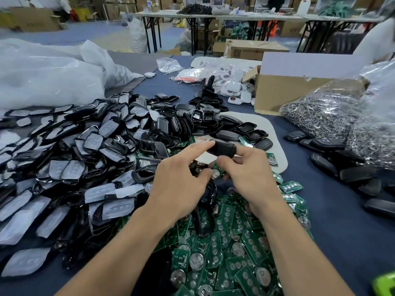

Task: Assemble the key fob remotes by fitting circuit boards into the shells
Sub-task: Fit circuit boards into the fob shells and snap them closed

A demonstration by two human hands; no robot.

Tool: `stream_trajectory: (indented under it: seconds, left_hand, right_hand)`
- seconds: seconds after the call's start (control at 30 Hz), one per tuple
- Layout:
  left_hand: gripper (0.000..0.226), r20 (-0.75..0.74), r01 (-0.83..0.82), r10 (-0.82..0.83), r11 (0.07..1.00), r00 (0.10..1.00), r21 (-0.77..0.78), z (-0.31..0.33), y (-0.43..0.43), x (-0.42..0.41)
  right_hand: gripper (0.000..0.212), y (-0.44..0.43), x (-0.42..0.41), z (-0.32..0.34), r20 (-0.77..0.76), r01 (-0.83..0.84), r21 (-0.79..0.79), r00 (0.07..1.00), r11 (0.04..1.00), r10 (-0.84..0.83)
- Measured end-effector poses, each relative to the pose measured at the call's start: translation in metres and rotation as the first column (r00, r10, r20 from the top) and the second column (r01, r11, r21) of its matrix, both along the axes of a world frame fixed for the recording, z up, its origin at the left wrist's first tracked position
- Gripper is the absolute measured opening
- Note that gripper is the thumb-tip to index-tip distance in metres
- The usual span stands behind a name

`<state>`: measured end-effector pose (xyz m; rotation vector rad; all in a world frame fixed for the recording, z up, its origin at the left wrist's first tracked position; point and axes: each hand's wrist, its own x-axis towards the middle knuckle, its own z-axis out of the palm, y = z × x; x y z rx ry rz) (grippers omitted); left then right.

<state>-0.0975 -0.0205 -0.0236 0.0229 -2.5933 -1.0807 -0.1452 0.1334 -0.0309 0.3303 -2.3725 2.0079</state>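
A black key fob shell (222, 149) is held in the air between both hands above the table's middle. My left hand (179, 184) pinches its left end with forefinger and thumb. My right hand (250, 174) grips its right end, fingers curled round it. Below and before the hands lies a heap of green circuit boards (226, 248) with round coin cells. A large pile of black shells and grey button pads (89, 150) spreads to the left. More black shell halves (226, 124) lie on a white mat (275, 146) behind the hands.
Assembled black fobs (342, 165) lie at the right on the blue tablecloth. A clear bag of metal key rings (333, 112) and a cardboard box (284, 92) stand at the back right. White plastic bags (53, 75) fill the back left. White fobs (230, 82) lie behind.
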Motion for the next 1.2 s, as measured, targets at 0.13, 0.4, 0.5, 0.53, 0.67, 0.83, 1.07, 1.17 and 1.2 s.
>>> stream_trajectory:
  seconds: [0.13,0.4,0.5,0.53,0.67,0.83,1.07,1.17,1.2]
  left_hand:
    - [0.051,-0.003,-0.010,0.010,0.992,1.000,0.125,0.004,0.001,0.002]
    - [0.038,0.141,-0.096,0.014,0.797,0.990,0.596,0.012,0.003,0.000]
    - [0.045,0.147,-0.075,-0.034,0.736,0.989,0.673,0.008,-0.002,-0.004]
    - [0.047,0.149,-0.071,-0.047,0.713,0.988,0.698,0.007,-0.003,-0.005]
    - [0.041,0.136,-0.080,-0.028,0.686,0.990,0.723,0.002,-0.007,-0.009]
    - [0.033,0.151,-0.152,0.063,0.701,0.986,0.697,-0.001,-0.010,-0.015]
    - [0.028,0.164,-0.197,0.112,0.678,0.980,0.708,0.002,-0.012,-0.014]
    - [0.025,0.165,-0.209,0.128,0.655,0.978,0.727,0.002,-0.012,-0.015]
    - [0.024,0.163,-0.209,0.132,0.653,0.978,0.728,0.002,-0.013,-0.015]
  right_hand:
    - [0.026,0.003,0.002,0.002,-0.266,0.078,0.257,0.964,0.963,-0.007]
    - [0.035,-0.016,0.014,0.003,-0.325,0.131,0.383,0.946,0.914,0.000]
    - [0.033,-0.013,0.010,0.000,-0.204,0.094,0.258,0.978,0.961,-0.041]
    - [0.031,-0.012,0.009,-0.001,-0.199,0.111,0.222,0.978,0.969,-0.067]
    - [0.027,-0.012,0.008,0.000,-0.225,0.242,0.152,0.953,0.958,-0.205]
    - [0.016,-0.004,0.005,0.002,-0.251,0.288,0.227,0.940,0.930,-0.230]
    - [0.033,-0.004,0.003,-0.002,-0.126,0.233,0.451,0.972,0.862,-0.196]
    - [0.069,-0.002,0.001,-0.006,-0.056,0.148,0.478,0.989,0.866,-0.138]
    - [0.066,-0.003,0.001,-0.006,-0.041,0.126,0.497,0.992,0.859,-0.122]
